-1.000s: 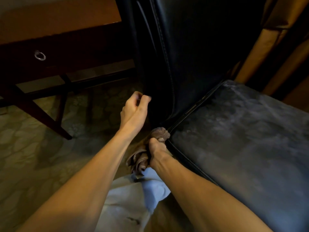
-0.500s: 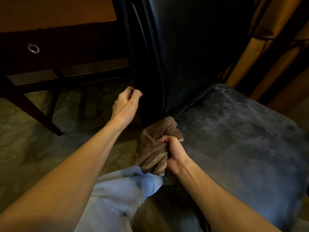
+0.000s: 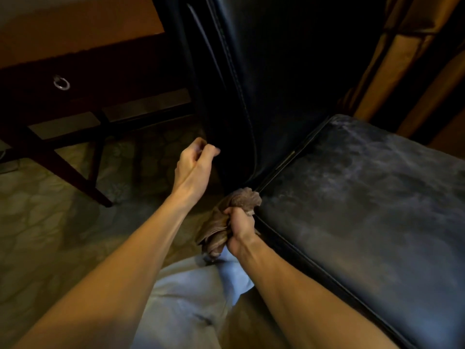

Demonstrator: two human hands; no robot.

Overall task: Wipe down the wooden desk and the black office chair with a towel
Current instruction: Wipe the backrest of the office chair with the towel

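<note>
The black office chair fills the right half: its upright backrest (image 3: 289,71) in the middle and its dusty seat (image 3: 364,197) at the right. My right hand (image 3: 239,225) grips a bunched brown towel (image 3: 226,217) against the seat's near left corner, where seat and backrest meet. My left hand (image 3: 195,165) has its fingers curled around the backrest's left edge, low down. The wooden desk (image 3: 75,36) stands at the upper left, with a dark drawer front below its top.
The desk's drawer has a metal ring pull (image 3: 61,83), and its dark legs (image 3: 70,170) slant down to the patterned carpet (image 3: 50,235). Golden curtains (image 3: 415,59) hang behind the chair at the right. My light-blue trouser knee (image 3: 196,298) is at the bottom centre.
My right hand has dragged the towel up onto the seat corner and back down along its left edge. My left hand has kept its hold on the backrest edge.
</note>
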